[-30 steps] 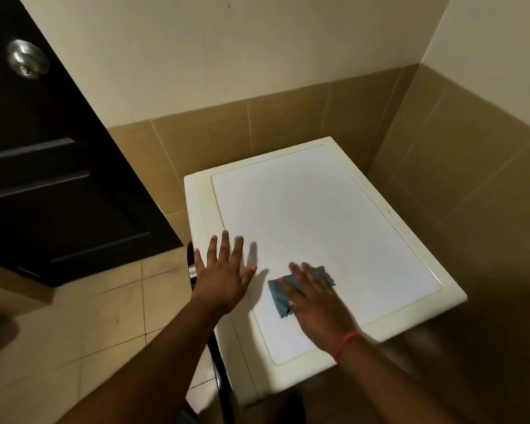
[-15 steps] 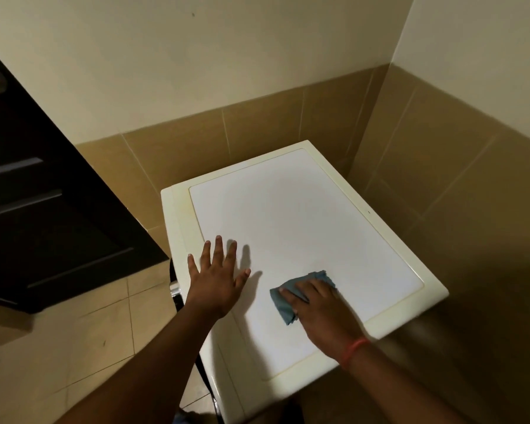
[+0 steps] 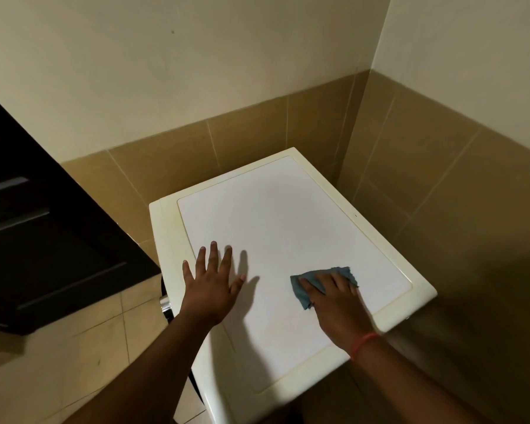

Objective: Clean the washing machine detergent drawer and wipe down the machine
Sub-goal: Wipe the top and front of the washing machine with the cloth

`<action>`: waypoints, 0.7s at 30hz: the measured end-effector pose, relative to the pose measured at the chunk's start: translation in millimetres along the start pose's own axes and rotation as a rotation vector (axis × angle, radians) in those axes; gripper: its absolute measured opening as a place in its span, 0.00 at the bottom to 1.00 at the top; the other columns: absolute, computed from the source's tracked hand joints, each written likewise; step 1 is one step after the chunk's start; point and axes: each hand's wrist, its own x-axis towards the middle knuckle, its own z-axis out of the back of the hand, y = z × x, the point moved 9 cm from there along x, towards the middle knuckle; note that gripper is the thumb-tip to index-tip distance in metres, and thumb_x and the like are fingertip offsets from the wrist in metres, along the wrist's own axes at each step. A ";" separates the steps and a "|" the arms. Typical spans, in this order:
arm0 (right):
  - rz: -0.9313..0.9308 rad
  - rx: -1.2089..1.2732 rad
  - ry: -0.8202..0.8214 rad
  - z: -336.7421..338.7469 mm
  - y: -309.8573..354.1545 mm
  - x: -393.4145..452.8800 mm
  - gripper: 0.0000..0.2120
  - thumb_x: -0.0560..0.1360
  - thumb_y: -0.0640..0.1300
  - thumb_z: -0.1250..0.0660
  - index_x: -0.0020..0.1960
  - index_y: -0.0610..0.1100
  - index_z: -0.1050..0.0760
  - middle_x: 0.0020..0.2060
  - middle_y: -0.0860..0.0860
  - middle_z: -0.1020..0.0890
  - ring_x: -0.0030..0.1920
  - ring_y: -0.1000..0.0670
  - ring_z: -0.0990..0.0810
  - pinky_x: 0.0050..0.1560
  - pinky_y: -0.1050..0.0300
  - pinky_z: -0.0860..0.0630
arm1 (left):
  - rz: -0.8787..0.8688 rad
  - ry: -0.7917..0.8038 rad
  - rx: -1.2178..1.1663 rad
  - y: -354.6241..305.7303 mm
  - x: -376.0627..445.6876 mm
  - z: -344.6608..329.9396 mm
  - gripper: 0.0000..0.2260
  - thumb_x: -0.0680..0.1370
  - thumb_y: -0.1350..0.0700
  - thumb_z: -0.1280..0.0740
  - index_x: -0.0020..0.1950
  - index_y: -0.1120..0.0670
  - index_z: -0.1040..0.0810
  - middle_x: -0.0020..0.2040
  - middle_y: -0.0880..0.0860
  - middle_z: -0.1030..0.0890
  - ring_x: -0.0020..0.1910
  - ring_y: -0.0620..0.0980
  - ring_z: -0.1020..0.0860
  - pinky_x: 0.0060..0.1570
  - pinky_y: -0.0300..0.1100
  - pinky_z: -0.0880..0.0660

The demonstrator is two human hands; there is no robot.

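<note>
While I watch from the head camera, the washer (image 3: 276, 228) stands in a tiled corner, its white top filling the middle of the view. On that top, the left hand (image 3: 210, 289) lies flat with fingers spread and straight, holding nothing, near the washer's left edge. Further right on the top, the right hand (image 3: 338, 304) presses a blue cloth (image 3: 306, 284) down under fairly straight fingers; the cloth's corners stick out past the fingertips. A red band (image 3: 364, 344) circles that wrist. Left of the washer, a dark door (image 3: 43, 240) stands close, and a chrome fitting (image 3: 165, 302) shows just below the washer's left edge, beside the left wrist. Tan wall tiles (image 3: 257, 133) rise behind and right of the washer; pale floor tiles (image 3: 74, 347) lie to its left. From here I cannot see the detergent drawer.
</note>
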 end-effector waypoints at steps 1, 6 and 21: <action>0.054 -0.008 -0.012 3.2 -2.7 0.1 0.29 0.69 0.43 0.34 0.69 0.56 0.29 0.59 0.51 0.24 0.58 0.43 0.26 0.55 0.46 0.26 | 0.000 -0.006 0.003 -1.5 0.1 0.9 0.33 0.78 0.33 0.61 0.80 0.45 0.62 0.81 0.54 0.62 0.79 0.57 0.62 0.74 0.63 0.58; -0.311 0.017 -0.012 17.0 -74.3 10.6 0.28 0.70 0.40 0.31 0.68 0.55 0.27 0.60 0.47 0.23 0.58 0.40 0.27 0.56 0.43 0.27 | -0.001 -0.003 -0.002 -6.4 -0.8 2.7 0.35 0.75 0.32 0.66 0.80 0.45 0.63 0.80 0.53 0.63 0.79 0.56 0.63 0.74 0.62 0.59; -0.305 0.027 0.012 19.3 -138.1 32.6 0.28 0.74 0.39 0.34 0.71 0.56 0.30 0.64 0.48 0.26 0.64 0.42 0.31 0.64 0.44 0.30 | 0.002 -0.031 -0.003 -6.3 0.4 2.5 0.33 0.78 0.32 0.63 0.79 0.44 0.65 0.80 0.52 0.63 0.79 0.55 0.64 0.74 0.62 0.61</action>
